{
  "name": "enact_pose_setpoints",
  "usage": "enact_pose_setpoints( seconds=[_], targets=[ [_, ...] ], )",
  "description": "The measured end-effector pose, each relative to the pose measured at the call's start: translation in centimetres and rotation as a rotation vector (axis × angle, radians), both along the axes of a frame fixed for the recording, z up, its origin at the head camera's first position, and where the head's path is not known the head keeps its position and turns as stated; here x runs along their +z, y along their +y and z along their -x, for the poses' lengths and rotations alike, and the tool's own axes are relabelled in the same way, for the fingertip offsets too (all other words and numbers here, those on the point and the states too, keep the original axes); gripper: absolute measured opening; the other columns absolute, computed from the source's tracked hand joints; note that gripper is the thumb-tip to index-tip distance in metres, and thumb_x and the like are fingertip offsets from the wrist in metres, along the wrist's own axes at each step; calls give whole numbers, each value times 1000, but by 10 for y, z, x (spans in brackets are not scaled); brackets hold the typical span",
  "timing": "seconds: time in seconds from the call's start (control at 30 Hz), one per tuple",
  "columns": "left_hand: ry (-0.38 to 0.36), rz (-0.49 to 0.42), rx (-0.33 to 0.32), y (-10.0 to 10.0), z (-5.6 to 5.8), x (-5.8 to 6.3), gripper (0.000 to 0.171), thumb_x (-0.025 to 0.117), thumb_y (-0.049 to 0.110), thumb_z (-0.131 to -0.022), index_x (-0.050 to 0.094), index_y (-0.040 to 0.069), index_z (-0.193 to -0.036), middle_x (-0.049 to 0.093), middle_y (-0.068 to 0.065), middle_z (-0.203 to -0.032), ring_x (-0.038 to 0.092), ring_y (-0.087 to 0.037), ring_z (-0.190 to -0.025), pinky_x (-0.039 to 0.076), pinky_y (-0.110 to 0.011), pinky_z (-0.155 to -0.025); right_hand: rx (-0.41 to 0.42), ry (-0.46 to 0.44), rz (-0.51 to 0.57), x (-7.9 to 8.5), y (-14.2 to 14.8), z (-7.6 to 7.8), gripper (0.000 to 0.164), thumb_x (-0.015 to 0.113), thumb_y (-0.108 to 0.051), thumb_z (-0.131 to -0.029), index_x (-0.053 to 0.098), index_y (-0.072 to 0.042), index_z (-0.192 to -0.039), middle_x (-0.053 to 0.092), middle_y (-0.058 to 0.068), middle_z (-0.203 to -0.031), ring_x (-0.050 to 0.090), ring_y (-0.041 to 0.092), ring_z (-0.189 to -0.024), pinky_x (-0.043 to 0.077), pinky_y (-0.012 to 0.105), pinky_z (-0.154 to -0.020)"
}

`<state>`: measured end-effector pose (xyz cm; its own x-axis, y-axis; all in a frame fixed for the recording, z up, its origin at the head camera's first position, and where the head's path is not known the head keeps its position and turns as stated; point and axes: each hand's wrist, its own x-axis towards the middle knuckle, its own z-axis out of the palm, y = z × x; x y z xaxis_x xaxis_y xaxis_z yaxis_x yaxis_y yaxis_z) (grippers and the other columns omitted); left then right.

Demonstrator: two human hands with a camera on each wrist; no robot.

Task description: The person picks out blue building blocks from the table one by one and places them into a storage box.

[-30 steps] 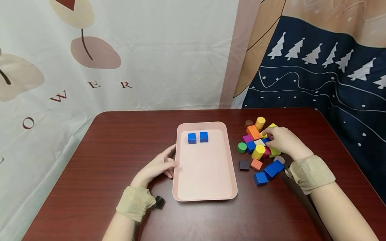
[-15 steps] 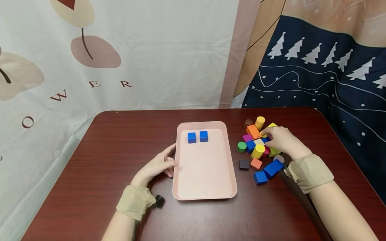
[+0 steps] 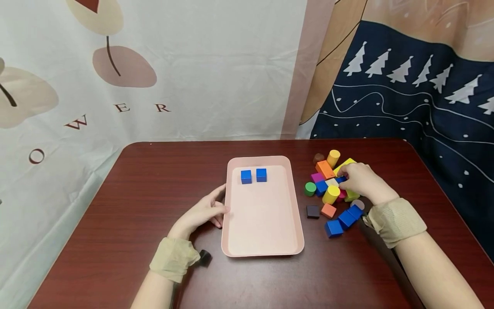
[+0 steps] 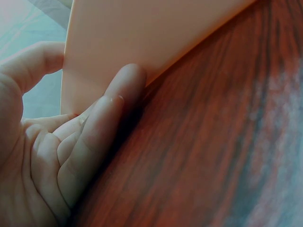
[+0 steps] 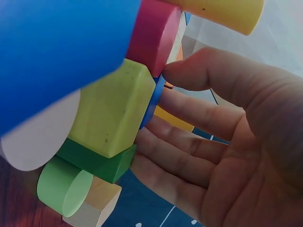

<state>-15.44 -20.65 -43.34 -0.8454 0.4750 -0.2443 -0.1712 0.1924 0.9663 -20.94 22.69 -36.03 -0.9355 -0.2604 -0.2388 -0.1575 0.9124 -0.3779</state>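
Observation:
On the pink tray (image 3: 262, 231), two blue cubes (image 3: 246, 177) sit side by side near the far end. My left hand (image 3: 198, 213) holds the tray's left edge, thumb on the rim and other fingers against the outer wall, as the left wrist view shows. At the heap of coloured blocks, my right hand (image 3: 364, 182) has thumb and forefinger on either side of a blue block (image 3: 341, 179), which is partly hidden. In the right wrist view this blue block (image 5: 152, 101) lies behind a yellow-green block (image 5: 113, 109) and below a crimson block (image 5: 154, 35).
Nearer me are three blue cubes (image 3: 333, 228) in a slanting row, an orange-red block (image 3: 328, 210) and a black block (image 3: 312, 211). Yellow cylinders (image 3: 331, 195), an orange block (image 3: 325, 169) and a green cylinder (image 3: 310, 189) border the heap on the dark red table (image 3: 166, 171).
My right forefinger has shifted slightly toward the blue block, and more of the yellow block behind it shows. The left hand, tray and cubes on it stay in place.

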Motion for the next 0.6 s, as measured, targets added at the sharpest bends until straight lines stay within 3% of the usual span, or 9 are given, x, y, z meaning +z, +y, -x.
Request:
enact_pose_setpoints(
  seconds=[0.17, 0.47, 0.6],
  targets=[
    [-7, -5, -6, 0, 1, 0, 75, 57, 4, -88, 11, 16, -146, 61, -13, -72, 56, -24, -52, 53, -35, -49, 6, 8, 16, -1, 1, 0, 31, 70, -12, -79, 62, 4, -105, 60, 21, -102, 49, 33, -89, 35, 58, -83],
    [2, 3, 1, 1, -1, 0, 74, 59, 8, -88, 15, 23, -145, 62, -15, -74, 57, -23, -52, 53, -33, -48, 0, 27, 19, -4, 0, -1, 29, 69, -13, -80, 63, 2, -104, 59, 21, -102, 49, 32, -89, 43, 50, -76],
    [-6, -3, 0, 1, 0, 1, 74, 58, 7, -89, 13, 22, -146, 61, -15, -73, 57, -24, -52, 52, -34, -48, -12, 24, 20, -3, 0, -2, 30, 69, -14, -80, 63, 2, -104, 58, 21, -101, 49, 32, -86, 51, 39, -67]
  ],
)
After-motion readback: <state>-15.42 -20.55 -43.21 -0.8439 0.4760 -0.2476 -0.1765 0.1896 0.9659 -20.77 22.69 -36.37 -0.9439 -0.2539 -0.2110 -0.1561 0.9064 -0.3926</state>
